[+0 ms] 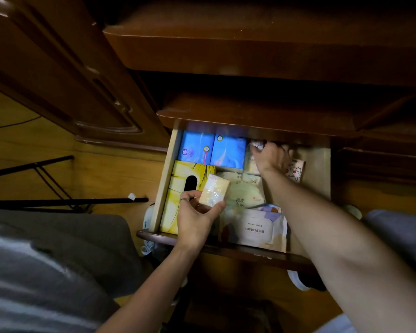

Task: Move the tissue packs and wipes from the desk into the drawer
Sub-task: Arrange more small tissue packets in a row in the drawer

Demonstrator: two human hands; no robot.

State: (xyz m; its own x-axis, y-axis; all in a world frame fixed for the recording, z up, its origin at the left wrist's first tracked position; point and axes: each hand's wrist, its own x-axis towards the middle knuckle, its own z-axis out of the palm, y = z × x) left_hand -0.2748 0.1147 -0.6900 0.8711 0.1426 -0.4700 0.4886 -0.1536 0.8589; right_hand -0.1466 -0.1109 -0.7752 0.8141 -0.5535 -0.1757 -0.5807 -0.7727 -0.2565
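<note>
Dim wood desk; we look down into its open drawer point(165, 179), already well stocked. From the left: two blue packs point(211, 150) at the back, yellow box point(178, 188), cream packs, wipes point(257, 228) at the front. Our left hand point(197, 217) pinches a small yellow pack point(214, 191) just above the contents, not yet placed. Right hand point(271, 157) grips a white pack point(257, 143) at the rear. Desktop unseen; remainder unknown.

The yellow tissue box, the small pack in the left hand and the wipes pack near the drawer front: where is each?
yellow tissue box point(178, 175): head view, its top face beside the dark slot.
small pack point(214, 192): head view, middle of its front.
wipes pack point(258, 228): head view, its white lid.
</note>
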